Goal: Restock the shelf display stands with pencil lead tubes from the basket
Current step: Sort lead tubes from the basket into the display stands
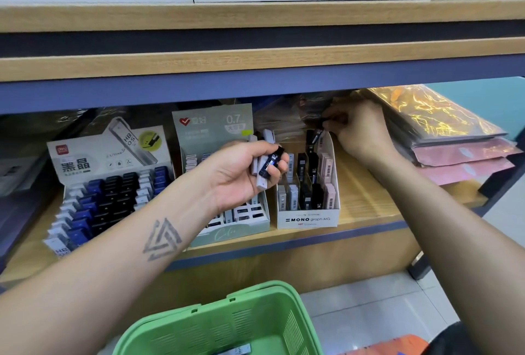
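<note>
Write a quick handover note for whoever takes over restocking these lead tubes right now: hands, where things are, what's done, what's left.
Left hand: grips a bundle of lead tubes, held over the shelf in front of the stands.
Right hand: at the back row of the MONO stand, fingers pinching a dark tube there.
Done: MONO stand partly filled.
Left: place the tubes in hand; the green stand shows empty slots. At least one tube remains in the green basket.

Three stands sit along the shelf front: a blue-black filled one at left, a pale green one in the middle, a white MONO stand at right. Several tubes lie bunched above the middle one. A green basket sits below, one tube inside.
</note>
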The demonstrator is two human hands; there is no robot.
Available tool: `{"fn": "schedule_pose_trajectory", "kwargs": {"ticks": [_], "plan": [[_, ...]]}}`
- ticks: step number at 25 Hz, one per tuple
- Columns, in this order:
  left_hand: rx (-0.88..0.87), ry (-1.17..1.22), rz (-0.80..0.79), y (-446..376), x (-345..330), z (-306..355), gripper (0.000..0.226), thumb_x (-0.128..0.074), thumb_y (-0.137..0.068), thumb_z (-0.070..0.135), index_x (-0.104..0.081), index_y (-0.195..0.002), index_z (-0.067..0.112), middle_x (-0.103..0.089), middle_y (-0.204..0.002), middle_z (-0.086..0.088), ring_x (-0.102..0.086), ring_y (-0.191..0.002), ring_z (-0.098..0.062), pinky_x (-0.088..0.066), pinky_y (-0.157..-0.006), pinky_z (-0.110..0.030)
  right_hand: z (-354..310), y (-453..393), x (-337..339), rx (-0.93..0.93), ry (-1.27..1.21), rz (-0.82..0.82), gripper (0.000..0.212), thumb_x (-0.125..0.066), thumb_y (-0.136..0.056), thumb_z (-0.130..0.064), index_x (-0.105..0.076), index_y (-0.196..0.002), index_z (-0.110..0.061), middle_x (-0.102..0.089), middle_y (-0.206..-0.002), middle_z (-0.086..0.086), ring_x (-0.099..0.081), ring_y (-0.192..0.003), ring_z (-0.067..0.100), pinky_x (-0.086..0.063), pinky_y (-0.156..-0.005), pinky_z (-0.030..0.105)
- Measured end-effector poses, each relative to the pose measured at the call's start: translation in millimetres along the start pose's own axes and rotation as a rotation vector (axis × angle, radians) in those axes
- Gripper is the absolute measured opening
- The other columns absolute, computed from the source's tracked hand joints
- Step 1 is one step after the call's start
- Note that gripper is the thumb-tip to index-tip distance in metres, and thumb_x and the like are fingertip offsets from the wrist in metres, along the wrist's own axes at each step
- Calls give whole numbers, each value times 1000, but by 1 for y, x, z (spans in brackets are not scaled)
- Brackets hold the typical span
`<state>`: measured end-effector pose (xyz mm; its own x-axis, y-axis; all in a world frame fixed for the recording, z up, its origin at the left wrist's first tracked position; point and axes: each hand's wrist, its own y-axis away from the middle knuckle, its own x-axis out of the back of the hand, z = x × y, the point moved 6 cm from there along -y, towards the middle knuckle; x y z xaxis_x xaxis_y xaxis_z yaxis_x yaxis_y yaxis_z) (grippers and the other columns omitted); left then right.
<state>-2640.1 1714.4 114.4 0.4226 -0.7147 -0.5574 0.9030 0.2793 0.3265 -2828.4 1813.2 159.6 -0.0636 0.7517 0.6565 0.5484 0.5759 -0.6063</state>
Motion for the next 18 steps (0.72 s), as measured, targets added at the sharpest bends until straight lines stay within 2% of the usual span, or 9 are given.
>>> {"fn": "schedule_pose_trajectory", "kwargs": {"ticks": [3, 5, 8, 13, 18], "plan": [[-13, -1, 1, 0, 0, 1, 13, -51, -100, 3, -54, -108, -6, -62, -80, -17, -58, -64, -16, -46, -42, -15, -1, 2, -12, 18, 60, -49, 19, -71, -89, -1, -78, -106, -8, -75, -104, 7, -65, -92, 17, -44, -82, 18], [-18, -15, 6, 1, 1, 1, 12, -52, -99, 3, -56, -106, -6, -63, -80, -17, -57, -62, -16, -45, -42, -15, 0, 2, -17, 23, 88, -67, 19, -70, -89, -1, -77, -107, -6, -75, -105, 11, -69, -96, 23, -47, -85, 23], [-27, -29, 8, 2, 1, 1, 11, -53, -99, 3, -57, -103, -6, -63, -79, -17, -58, -61, -16, -45, -41, -16, 1, 2, -20, 21, 87, -83, 20, -70, -89, 0, -77, -107, -6, -75, -106, 11, -69, -97, 24, -53, -88, 28], [-28, -42, -1, 4, 1, 1, 11, -52, -99, 3, -57, -101, -6, -63, -78, -16, -57, -61, -16, -44, -41, -16, 3, 6, -31, 8, 144, -110, 19, -71, -89, -3, -77, -106, -8, -75, -105, 10, -69, -97, 23, -45, -81, 22], [-40, -91, -18, 4, 2, -2, 19, -52, -101, 2, -60, -109, -12, -71, -86, -20, -68, -65, -19, -53, -47, -18, -1, 9, -30, 18, 207, -99, 22, -66, -89, 1, -77, -107, -8, -75, -107, 11, -69, -96, 24, -48, -80, 24]]}}
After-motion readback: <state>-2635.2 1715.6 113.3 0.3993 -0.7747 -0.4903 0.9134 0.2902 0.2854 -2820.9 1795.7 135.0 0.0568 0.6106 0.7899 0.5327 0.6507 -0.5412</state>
